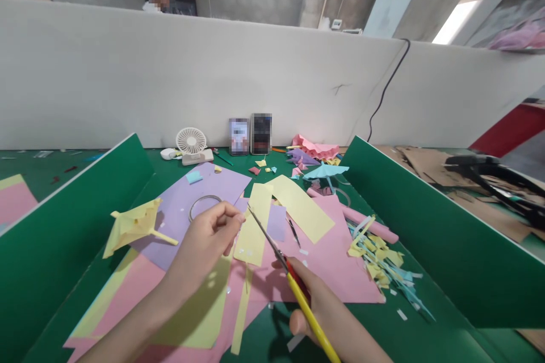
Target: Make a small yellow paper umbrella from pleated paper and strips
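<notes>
My right hand (315, 300) grips a pair of scissors (293, 272) with yellow and red handles, blades pointing up and left. My left hand (215, 232) is closed in a pinch close to the blade tips; whatever its fingertips hold is too small to make out. Under the hands lie yellow paper strips (258, 232), a long narrow yellow strip (242, 317) and a small purple paper piece (277, 223). These rest on a large pink sheet (327, 272) and a purple sheet (170, 204). A roll of tape (191, 207) sits just behind my left hand.
A yellow paper umbrella (134, 227) lies at left, a blue one (327, 171) at back right. Paper scraps (383, 261) and a pink paper roll (370, 224) lie right. A white fan (191, 142) and two phones (261, 133) stand behind. Green side panels (404, 210) flank the table.
</notes>
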Tool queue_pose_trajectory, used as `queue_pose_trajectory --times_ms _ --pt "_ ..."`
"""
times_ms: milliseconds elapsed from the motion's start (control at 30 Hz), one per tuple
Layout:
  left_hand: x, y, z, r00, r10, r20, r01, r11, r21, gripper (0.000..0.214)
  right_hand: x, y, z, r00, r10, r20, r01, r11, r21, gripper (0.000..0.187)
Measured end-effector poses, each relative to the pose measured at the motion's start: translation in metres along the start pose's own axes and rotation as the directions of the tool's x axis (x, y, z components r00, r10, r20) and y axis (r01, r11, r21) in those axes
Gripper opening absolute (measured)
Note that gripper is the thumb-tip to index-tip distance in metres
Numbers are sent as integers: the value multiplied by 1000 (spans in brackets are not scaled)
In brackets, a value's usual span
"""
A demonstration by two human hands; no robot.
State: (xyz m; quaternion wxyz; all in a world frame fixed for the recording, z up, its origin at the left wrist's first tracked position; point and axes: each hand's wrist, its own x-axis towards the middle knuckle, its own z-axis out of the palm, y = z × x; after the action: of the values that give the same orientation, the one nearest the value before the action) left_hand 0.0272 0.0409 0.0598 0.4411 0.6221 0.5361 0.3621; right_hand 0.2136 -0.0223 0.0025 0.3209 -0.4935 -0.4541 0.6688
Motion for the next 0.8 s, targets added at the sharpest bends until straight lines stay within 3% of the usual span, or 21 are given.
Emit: queue_pose_trajectory --times_ms 133,533,800 --pt "-2 -1 0 1000 -17 24 17 1000 3 21 4 2 1 999 -15 -33 17 998 66 46" --pt "0 0 3 995 -57 78 57 998 1 21 13 9 -1 998 -52 -29 51 999 -9 47" --pt "-1 -2 2 996 -57 64 58 998 -6 20 10 2 -2 992 -124 -37 118 983 -140 67"
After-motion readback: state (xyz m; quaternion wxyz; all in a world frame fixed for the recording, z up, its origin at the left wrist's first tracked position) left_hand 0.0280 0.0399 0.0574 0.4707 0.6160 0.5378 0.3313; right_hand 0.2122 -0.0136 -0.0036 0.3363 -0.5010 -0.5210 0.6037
